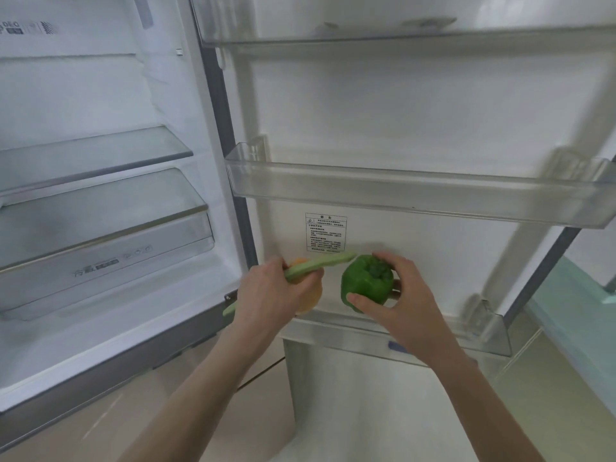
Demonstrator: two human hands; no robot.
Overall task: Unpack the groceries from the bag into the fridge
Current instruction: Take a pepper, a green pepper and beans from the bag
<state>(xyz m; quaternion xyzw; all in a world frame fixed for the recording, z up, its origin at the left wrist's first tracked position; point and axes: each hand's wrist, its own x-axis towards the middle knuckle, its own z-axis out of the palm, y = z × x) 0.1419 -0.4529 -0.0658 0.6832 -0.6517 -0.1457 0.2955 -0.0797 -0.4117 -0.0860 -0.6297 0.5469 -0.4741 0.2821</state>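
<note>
Head view: white fridge (213, 201) stands open, its door (416, 111) swung to the right w/ the inner side facing the camera.

Right hand (405, 296) grips a glossy green bell pepper (365, 285) – thumb across the front, fingers (388, 258) curled round the far side, stem up. The pepper sits low in front of the door, just above the rim of the clear plastic bottom door bin (466, 335); can't tell if it touches the bin floor.

Left hand (275, 296) is closed round two things: a long pale-green stalk-like vegetable (320, 263) running diagonally through the grip, upper end pointing toward the pepper, lower end poking out by the wrist – and a round orange-yellow fruit or vegetable (311, 296) mostly hidden behind the hand. Which kind, can't tell. The stalk tip is just beside the pepper's top.

Above the hands, a black-print warning label (326, 232) on the door liner. Higher up, a clear plastic middle door bin (400, 191) and a clear top door bin (383, 40).

Inside the fridge compartment at left: a glass shelf (100, 155), under it a clear drawer w/ a grey front strip (106, 238), and the white compartment floor (116, 315). Pale tiled floor (383, 411) below both forearms.
</note>
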